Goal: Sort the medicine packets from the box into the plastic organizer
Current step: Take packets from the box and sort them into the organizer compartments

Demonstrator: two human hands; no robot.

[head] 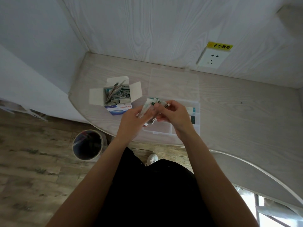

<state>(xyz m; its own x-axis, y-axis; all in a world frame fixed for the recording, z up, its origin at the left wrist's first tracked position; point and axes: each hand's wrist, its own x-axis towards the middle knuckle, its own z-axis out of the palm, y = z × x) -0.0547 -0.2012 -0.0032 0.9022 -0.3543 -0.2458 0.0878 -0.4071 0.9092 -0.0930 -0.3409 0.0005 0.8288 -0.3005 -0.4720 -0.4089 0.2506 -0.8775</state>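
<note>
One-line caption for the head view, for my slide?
Both hands hold packets above the organizer, beside the box.

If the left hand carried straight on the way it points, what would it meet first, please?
Probably the right hand, since the left hand points toward it over the organizer, both gripping packets; depth is unclear.

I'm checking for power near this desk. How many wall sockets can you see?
1. The wall socket sits low on the back wall, under a yellow warning label, behind the plastic organizer. Others may lie out of view.

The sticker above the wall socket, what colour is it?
Yellow with dark characters: the sticker above the white socket, in the head view.
</note>
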